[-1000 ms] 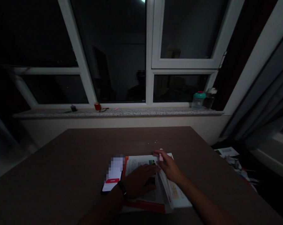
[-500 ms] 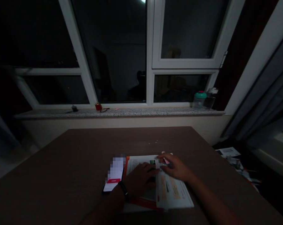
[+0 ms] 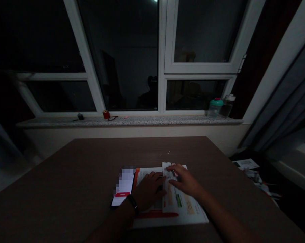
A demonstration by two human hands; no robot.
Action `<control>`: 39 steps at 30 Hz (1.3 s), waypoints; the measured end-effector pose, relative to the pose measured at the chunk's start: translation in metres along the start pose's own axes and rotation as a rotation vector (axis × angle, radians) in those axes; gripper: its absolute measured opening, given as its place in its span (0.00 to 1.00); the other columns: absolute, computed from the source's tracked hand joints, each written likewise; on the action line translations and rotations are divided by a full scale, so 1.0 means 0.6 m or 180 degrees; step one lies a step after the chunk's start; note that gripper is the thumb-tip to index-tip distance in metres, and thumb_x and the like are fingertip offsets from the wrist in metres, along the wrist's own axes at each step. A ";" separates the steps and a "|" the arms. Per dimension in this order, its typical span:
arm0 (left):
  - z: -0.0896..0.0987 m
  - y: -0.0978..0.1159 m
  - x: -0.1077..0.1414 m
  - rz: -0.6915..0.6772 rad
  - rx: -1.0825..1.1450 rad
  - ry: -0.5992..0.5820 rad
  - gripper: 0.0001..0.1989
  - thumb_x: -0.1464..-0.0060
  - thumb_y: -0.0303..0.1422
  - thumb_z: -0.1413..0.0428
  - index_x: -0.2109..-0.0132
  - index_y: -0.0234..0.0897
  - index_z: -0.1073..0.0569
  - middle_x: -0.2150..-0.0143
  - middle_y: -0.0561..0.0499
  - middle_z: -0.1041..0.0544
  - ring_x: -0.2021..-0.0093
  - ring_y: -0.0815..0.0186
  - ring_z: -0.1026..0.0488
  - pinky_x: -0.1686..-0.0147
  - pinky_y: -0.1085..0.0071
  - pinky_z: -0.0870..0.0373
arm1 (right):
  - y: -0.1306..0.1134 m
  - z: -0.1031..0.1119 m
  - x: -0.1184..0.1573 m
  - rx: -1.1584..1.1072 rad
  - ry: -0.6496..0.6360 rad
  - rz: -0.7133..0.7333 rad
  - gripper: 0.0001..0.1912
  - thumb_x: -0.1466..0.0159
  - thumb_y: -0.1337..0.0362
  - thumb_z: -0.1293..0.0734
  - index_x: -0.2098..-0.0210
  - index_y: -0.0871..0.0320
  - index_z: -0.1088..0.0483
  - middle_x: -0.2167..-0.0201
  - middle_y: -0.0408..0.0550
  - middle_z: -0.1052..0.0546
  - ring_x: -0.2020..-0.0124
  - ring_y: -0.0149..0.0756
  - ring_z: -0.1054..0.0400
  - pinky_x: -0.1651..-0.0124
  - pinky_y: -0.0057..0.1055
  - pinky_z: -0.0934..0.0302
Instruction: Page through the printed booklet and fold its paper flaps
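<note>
An open booklet of printed pages with red and orange edges lies on the table in dim light. Over its middle runs a pale, narrow paper piece; whether it is loose or a page's folded edge I cannot tell. My left hand, a dark band on its wrist, rests on the left page with fingers stretched toward this piece. My right hand touches the piece's upper part, thumb and forefinger apart. A small pinkish thing shows partly beneath the right fingers. Left of the booklet lies a phone with a lit screen.
The brown table reaches toward a window sill. On the sill are a small red container, a teal-lidded bottle and a clear bottle. Papers lie low beyond the table's right edge.
The pale paper piece has shifted left and away from me, its top now past the booklet's far edge. My right hand has moved slightly left; my left hand stays nearly in place.
</note>
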State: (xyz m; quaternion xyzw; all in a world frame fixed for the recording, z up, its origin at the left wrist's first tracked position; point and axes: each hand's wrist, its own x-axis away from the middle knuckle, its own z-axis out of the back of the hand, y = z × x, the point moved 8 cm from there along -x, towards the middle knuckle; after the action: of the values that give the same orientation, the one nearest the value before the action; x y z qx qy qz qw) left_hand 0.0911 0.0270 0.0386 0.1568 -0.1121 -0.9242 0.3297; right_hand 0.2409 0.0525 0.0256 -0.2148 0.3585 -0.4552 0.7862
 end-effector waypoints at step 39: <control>-0.008 -0.017 0.005 0.0138 0.0279 -0.0058 0.31 0.43 0.40 0.40 0.36 0.44 0.40 0.35 0.45 0.39 0.38 0.52 0.41 0.41 0.52 0.41 | -0.038 -0.018 0.002 -0.0013 -0.0356 0.0178 0.30 0.41 0.62 0.29 0.40 0.49 0.36 0.45 0.51 0.30 0.44 0.46 0.37 0.40 0.45 0.43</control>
State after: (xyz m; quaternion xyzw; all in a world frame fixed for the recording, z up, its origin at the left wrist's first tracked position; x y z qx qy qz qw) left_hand 0.0850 0.0324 0.0307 0.1603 -0.1588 -0.9124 0.3414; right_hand 0.2206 0.0403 0.0332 -0.2313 0.3208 -0.4197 0.8170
